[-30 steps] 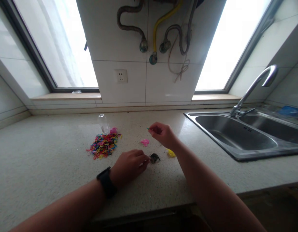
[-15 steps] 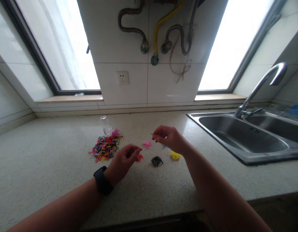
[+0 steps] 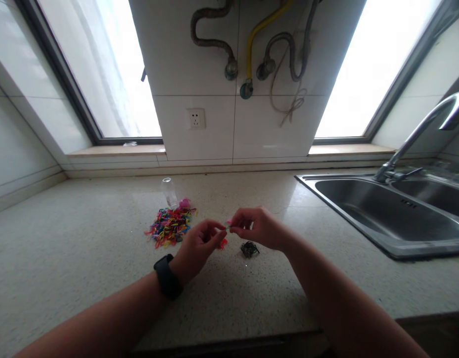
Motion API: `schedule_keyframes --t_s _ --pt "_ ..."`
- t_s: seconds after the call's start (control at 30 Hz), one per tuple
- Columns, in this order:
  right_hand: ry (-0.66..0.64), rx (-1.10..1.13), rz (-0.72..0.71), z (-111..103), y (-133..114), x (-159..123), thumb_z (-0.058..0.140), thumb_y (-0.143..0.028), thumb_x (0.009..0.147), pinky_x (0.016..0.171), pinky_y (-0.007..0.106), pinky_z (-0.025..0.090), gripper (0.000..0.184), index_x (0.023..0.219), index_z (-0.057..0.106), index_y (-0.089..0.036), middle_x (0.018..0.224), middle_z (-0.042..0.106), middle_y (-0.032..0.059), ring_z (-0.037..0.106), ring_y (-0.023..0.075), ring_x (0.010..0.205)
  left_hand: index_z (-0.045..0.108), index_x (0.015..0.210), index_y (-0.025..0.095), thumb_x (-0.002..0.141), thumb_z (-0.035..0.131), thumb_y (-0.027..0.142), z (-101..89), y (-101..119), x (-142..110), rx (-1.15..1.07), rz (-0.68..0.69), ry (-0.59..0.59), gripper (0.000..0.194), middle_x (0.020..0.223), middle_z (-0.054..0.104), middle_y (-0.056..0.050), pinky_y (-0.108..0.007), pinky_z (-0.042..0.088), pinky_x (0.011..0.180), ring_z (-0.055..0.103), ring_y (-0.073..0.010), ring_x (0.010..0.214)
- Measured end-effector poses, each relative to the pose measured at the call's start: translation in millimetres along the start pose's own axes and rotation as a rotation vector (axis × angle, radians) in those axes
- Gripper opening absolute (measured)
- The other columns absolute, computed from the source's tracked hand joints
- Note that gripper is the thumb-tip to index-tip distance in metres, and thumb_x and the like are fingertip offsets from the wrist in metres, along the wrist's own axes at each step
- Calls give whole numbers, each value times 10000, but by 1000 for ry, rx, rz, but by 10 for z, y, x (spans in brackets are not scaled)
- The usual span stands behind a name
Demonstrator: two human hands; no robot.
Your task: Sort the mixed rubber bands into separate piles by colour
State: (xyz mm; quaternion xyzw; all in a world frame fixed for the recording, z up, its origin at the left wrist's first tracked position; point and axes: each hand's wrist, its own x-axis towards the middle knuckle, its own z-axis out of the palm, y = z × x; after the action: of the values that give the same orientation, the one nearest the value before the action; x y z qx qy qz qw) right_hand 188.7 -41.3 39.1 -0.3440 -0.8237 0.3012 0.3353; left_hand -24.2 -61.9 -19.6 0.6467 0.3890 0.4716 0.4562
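My left hand (image 3: pixel 200 244), with a black watch on its wrist, has thumb and forefinger pinched together. My right hand (image 3: pixel 258 228) meets it fingertip to fingertip, also in a pinch. Between the fingertips shows a tiny green rubber band (image 3: pixel 227 227), largely covered by the fingers. Just behind them lies a partly hidden pink clump of bands (image 3: pixel 230 221). Red bands (image 3: pixel 223 243) peek out beside my left thumb, and a black clump (image 3: pixel 249 249) lies below my right hand. Left of my hands spreads a pile of mixed-colour rubber bands (image 3: pixel 170 226).
Behind the mixed pile stands a clear plastic container (image 3: pixel 170 193) beside a pink item (image 3: pixel 185 203). A steel sink (image 3: pixel 363 233) with a faucet (image 3: pixel 412 134) occupies the right. At the back, hoses (image 3: pixel 248 54) and a socket (image 3: pixel 196 119) are on the tiled wall.
My right hand has moved left and down with the green rubber band to meet my left fingertips. It now covers the yellow clump. The view has shifted slightly.
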Motion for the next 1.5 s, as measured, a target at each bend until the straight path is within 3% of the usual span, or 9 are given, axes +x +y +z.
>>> schedule_keyframes --t_s 0.13,0.43,0.73,1.03,1.2,1.5 --pt "13 -19 -18 0 18 2 699 -295 827 567 231 442 131 869 700 -170 691 657 6 568 104 615 641 915 158 859 661 429 -10 -10 1 79 15 14 277 661 591 8 -198 389 530 508 -98 578" --pt "1 -55 -48 4 12 1 688 -273 836 565 228 433 99 870 700 -180 711 656 1 568 100 626 652 963 160 832 695 412 -27 26 -20 92 21 -13 287 679 617 3 -193 397 530 516 -94 574" --pt "24 -92 -61 -2 -14 -3 685 -262 830 570 225 438 84 867 704 -189 704 655 -2 573 103 627 646 918 158 880 626 435 -19 59 -26 103 16 -2 280 624 563 20 -208 387 535 492 -100 567" --pt "127 -222 -140 -96 -72 -10 664 -208 817 649 246 439 12 812 674 -211 750 663 -11 570 108 670 639 898 162 869 635 441 -32 16 -25 137 20 12 280 633 553 22 -210 382 534 489 -102 570" --pt "190 -124 -101 -140 -72 -31 666 -246 823 598 237 450 51 825 681 -197 723 657 -7 572 104 643 631 886 161 872 637 426 -41 50 -24 129 13 11 266 626 555 29 -203 392 533 492 -95 566" --pt "428 102 -40 -167 -34 1 686 -326 820 538 247 435 137 846 681 -191 750 630 11 505 93 615 622 875 158 865 637 414 -43 82 -20 86 25 17 256 611 558 29 -209 417 537 512 -96 554"
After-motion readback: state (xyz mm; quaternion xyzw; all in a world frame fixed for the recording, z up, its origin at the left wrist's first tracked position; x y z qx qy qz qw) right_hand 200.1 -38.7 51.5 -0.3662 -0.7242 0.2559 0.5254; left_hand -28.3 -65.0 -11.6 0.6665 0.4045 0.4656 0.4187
